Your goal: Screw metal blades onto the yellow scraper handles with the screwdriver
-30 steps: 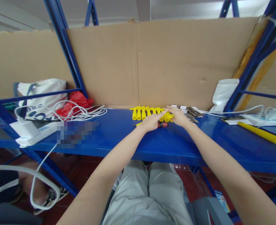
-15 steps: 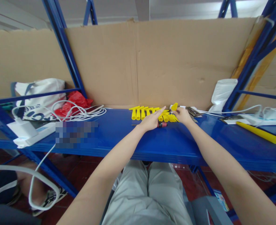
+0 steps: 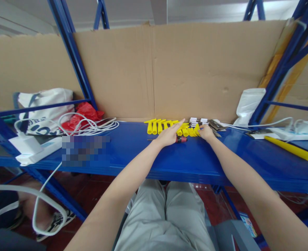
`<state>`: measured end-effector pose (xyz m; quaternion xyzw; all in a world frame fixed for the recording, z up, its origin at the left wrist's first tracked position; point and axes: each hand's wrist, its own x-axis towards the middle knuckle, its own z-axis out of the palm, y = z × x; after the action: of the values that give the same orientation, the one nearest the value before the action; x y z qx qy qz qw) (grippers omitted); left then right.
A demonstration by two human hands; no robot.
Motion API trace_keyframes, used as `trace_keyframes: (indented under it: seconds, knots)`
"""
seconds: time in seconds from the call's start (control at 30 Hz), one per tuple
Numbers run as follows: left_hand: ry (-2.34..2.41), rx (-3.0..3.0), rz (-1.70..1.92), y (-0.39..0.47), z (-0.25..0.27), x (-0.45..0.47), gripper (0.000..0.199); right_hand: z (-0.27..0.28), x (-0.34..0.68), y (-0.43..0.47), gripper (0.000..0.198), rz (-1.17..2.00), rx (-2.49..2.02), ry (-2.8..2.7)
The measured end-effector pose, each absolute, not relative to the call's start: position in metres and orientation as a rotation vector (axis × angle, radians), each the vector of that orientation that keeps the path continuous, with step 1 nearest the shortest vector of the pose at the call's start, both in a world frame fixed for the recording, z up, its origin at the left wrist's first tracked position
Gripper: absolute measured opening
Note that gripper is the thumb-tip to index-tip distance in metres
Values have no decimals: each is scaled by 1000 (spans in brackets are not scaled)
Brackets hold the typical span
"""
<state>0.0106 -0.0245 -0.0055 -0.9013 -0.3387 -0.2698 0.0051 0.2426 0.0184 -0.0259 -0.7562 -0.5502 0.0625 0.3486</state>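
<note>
Beside the row of yellow T-shaped handles (image 3: 154,127), my left hand (image 3: 169,135) lies with its fingers stretched out, covering part of the row. Under its edge is a red-and-black screwdriver (image 3: 181,139), its thin shaft pointing left. My right hand (image 3: 205,132) pinches a small flat yellow piece (image 3: 196,128), low at the right end of a fanned stack of similar yellow pieces (image 3: 192,132). Behind this stack lie several white-and-black small items (image 3: 197,120). Dark flat packets (image 3: 217,125) are just right of my right hand.
A tall cardboard sheet (image 3: 195,69) backs the blue shelf (image 3: 133,153). On the left are a cloth bag (image 3: 49,99), red plastic (image 3: 87,112), coiled white cable (image 3: 93,128) and a power strip (image 3: 42,150). A long yellow piece (image 3: 291,148) and white pouch (image 3: 249,106) sit right.
My right hand has lowered the yellow piece to the fanned stack, uncovering the white-and-black items behind. My left hand has stayed in place.
</note>
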Motion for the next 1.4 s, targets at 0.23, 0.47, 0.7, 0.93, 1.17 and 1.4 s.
trace_keyframes:
  seconds: [0.23, 0.47, 0.7, 0.93, 1.17, 1.4]
  knots:
    - [-1038, -2820, -863, -23, -7, 11, 78, -30, 247, 21, 25, 136, -1898, -1392]
    - [-1055, -2814, -847, -24, -6, 11, 77, -35, 248, 28, 24, 250, -1752, -1353]
    - [-1079, -2813, -810, -27, -4, 11, 78, -33, 227, 23, 24, 206, -1662, -1382]
    - [-1101, -2809, -807, -30, -2, 12, 76, -30, 222, 22, 15, 113, -1679, -1264]
    - [-1069, -2831, -811, -28, -3, 13, 72, -34, 222, 27, 18, 231, -1675, -1226]
    - [-1051, -2823, -808, -25, -5, 13, 73, -26, 217, 16, 21, 256, -1772, -1352]
